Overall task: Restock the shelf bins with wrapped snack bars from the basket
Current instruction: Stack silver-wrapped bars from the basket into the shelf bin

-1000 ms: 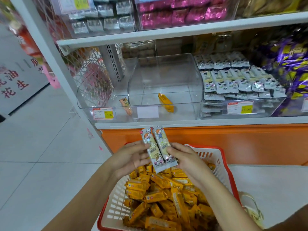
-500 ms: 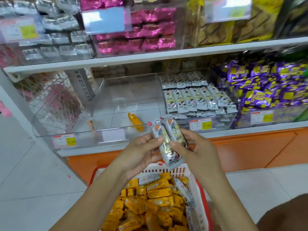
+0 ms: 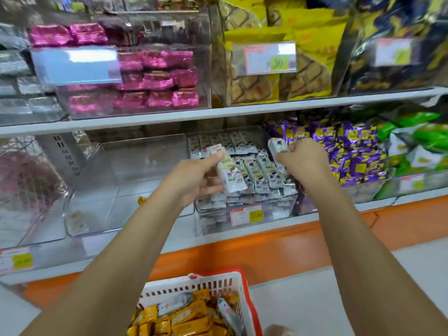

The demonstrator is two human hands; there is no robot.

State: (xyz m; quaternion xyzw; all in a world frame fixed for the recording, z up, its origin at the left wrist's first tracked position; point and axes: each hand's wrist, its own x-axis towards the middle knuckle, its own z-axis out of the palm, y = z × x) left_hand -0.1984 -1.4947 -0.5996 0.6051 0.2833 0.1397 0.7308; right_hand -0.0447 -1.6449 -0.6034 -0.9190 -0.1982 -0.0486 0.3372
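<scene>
**Two white snack bars held up at the shelf bin, one in each grip**

We see both bare forearms reach up from 6 o'clock toward the lower shelf. Our left grip, near the middle of the view, pinches one white snack bar between thumb and fingers. That bar stands nearly upright, tilted a little. Our right grip, at 3 o'clock of the left one, is curled round a second white bar, whose top end pokes out of the fist at 10 o'clock. Both bars are held in front of the clear bin, which is packed with rows of matching white bars. We cannot tell whether either held bar touches those rows. A price tag sits on the bin's front wall.

At 9 o'clock of this bin stands a wider clear bin with one orange bar near its front. At 3 o'clock lie purple packs. At 11 o'clock, on the upper shelf, are blurred pink packs. At 6 o'clock, the red-rimmed basket holds orange bars and a few white ones.
</scene>
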